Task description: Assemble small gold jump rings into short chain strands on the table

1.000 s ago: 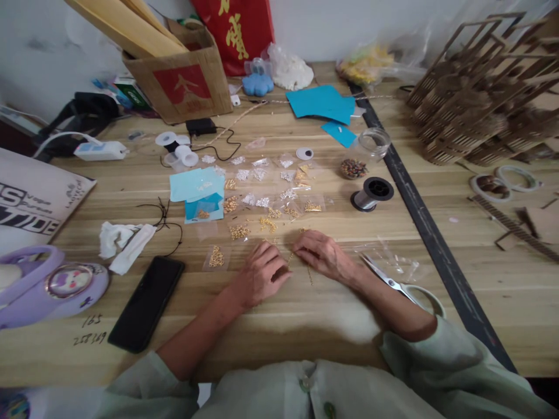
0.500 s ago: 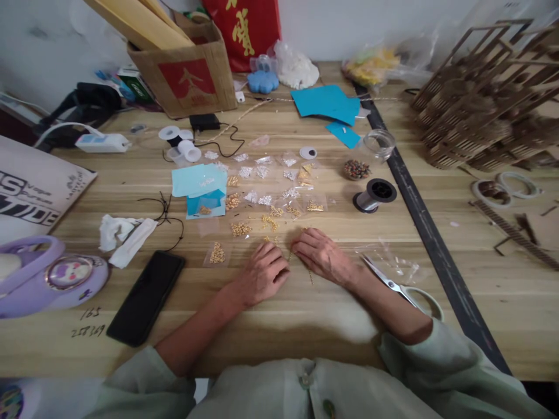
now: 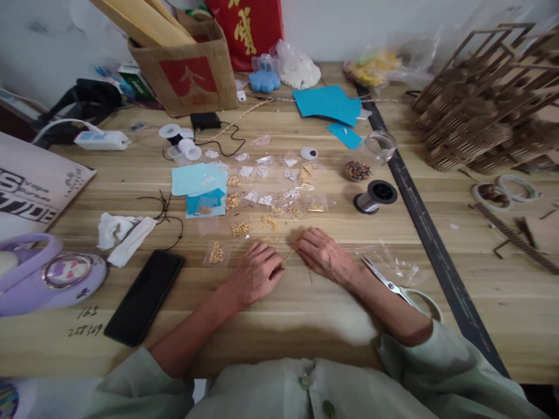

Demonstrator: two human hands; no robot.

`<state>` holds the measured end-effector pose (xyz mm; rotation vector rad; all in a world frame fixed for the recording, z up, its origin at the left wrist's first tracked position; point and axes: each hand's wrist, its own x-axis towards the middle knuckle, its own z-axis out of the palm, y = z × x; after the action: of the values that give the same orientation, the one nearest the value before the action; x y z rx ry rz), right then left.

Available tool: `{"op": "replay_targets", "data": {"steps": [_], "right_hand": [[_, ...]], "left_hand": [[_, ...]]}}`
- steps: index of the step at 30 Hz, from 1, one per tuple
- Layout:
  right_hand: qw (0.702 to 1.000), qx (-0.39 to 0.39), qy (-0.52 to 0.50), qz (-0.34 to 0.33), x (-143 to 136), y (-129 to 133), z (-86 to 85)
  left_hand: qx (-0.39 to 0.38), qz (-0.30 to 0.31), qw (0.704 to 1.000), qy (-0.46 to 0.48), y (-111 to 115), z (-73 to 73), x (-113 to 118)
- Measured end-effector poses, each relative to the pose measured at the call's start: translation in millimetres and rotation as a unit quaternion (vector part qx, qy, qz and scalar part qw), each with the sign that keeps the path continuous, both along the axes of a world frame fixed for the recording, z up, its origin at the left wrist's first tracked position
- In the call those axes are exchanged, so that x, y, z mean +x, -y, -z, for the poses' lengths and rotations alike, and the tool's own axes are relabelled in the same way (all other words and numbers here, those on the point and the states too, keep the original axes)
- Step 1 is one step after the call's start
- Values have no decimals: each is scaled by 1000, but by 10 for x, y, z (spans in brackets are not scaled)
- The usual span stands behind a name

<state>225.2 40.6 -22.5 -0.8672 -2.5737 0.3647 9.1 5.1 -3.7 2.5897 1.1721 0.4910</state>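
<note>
Across the table's middle, small clear bags [image 3: 264,200] are holding silver and golden bits, and one bag [image 3: 216,253] of gold pieces is lying just beside the left hand [image 3: 258,273]. Dark mixed beads [image 3: 357,170] are sitting in a rounded heap near a clear round container [image 3: 381,146]; at the back, a cardboard box [image 3: 192,81] is holding long yellowish sheets [image 3: 144,23].

Both hands are curling almost fully closed on a thin gold chain [image 3: 289,256], its short slanting length spanning the gap between them; the fingertips are tucking out of my sight. A loose tail of it is trailing below the right hand [image 3: 322,254].

Open scissors [image 3: 393,288] are lying close beside the right forearm, with a dark strip [image 3: 437,250] running beyond. A phone [image 3: 145,297] is flanking the left forearm, and plain wood is showing between hands and shirt.
</note>
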Motion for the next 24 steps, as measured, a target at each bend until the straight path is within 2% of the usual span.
{"op": "replay_targets", "data": {"steps": [6, 12, 24], "right_hand": [[1000, 6, 11, 17, -5, 4, -11], [999, 24, 16, 20, -3, -1, -4], [999, 5, -2, 33, 0, -4, -5]], "left_hand": [[-5, -28, 1000, -13, 7, 6, -13], [-26, -22, 999, -14, 11, -2, -10], [-28, -13, 999, -21, 20, -14, -24]]}}
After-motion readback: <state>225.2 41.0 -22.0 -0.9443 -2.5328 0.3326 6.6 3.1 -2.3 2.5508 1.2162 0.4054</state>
